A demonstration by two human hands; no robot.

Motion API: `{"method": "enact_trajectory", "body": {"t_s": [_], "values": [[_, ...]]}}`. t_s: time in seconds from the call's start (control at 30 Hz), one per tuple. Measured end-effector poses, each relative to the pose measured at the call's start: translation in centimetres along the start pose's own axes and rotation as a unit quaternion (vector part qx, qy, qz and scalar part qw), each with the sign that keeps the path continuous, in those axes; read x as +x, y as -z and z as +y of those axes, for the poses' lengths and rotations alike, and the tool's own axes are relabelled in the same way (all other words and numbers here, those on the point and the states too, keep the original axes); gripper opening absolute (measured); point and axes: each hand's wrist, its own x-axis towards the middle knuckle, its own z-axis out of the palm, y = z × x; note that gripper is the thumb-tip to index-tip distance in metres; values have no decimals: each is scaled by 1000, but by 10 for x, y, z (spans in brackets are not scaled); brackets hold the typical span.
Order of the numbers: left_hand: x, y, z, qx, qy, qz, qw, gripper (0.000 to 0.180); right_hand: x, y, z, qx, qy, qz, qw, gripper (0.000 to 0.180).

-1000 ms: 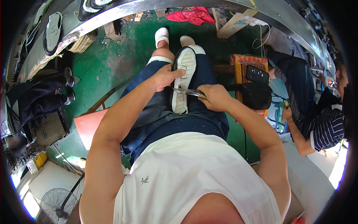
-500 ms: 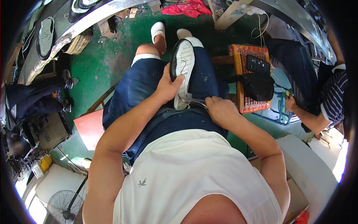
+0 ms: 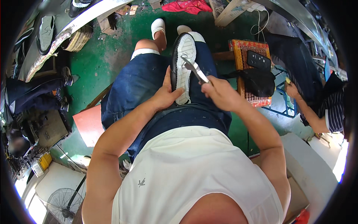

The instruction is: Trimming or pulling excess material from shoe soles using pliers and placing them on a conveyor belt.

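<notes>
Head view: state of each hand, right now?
Left hand: holding the shoe, thumb on its sole.
Right hand: closed, holding the metal tool.

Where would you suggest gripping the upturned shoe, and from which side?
I'd probably grip the shoe by its narrower near half, coming from the left, as the left hand does: it lies sole up, and the metal tool in the right hand crosses its right edge.
</notes>
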Motion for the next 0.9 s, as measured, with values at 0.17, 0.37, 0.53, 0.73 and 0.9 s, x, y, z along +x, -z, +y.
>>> {"method": "enact_trajectory", "body": {"t_s": [0.17, 0.37, 0.53, 0.73, 0.9], "values": [[0, 20, -4, -129, 36, -75, 988, 118, 11, -8, 5, -50, -13, -7, 999, 41], [6, 23, 10, -108, -20, -109, 988, 117, 10, -23, 32, -193, 61, -7, 979, 37], [-13, 29, 51, -234, -64, -48, 969, 89, -4, -16, 62, 205, -26, 60, 977, 43], [-6, 64, 188, -216, -167, -96, 957, 83, 8, -19, 93, 334, -57, 3, 941, 45], [109, 92, 383, -137, -158, 18, 978, 74, 23, -1, 104, 376, -53, -26, 925, 44]]}}
